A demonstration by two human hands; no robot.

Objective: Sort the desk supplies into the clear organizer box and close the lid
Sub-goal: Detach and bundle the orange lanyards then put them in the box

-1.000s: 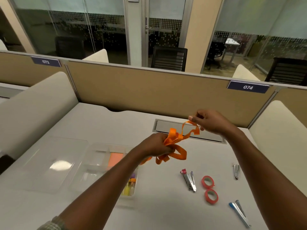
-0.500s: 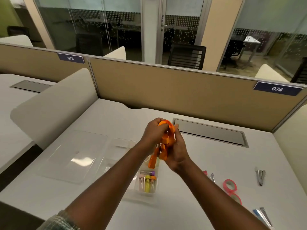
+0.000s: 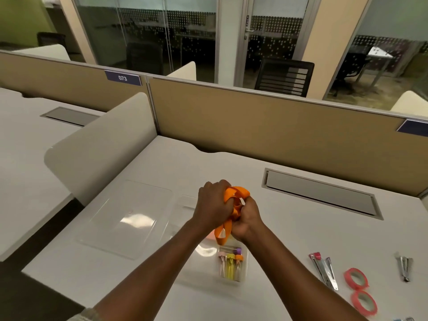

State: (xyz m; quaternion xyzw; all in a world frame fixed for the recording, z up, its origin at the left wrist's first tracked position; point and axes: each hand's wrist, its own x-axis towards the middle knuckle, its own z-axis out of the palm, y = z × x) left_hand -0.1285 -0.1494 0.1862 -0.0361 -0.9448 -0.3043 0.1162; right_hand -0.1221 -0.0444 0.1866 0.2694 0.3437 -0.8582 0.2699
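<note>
My left hand (image 3: 214, 205) and my right hand (image 3: 246, 220) both grip a bunched orange ribbon (image 3: 234, 206) just above the clear organizer box (image 3: 185, 205). A loop of the ribbon hangs down between my wrists. The box stands open on the desk, mostly hidden by my arms. Its near right compartment holds several coloured push pins (image 3: 230, 262), and something pink-orange shows under my left wrist. The clear lid (image 3: 129, 218) lies flat to the left of the box.
On the desk to the right lie a red-tipped clip (image 3: 323, 269), two red tape rolls (image 3: 360, 289) and a metal staple remover (image 3: 404, 267). A grey cable hatch (image 3: 322, 193) sits behind. Tan partitions (image 3: 266, 126) wall the back, and a rounded white divider (image 3: 102, 144) stands at left.
My right hand came in from the far right and closed against my left, bunching the stretched ribbon into a wad. My view swung left, so the box sits under my hands.
</note>
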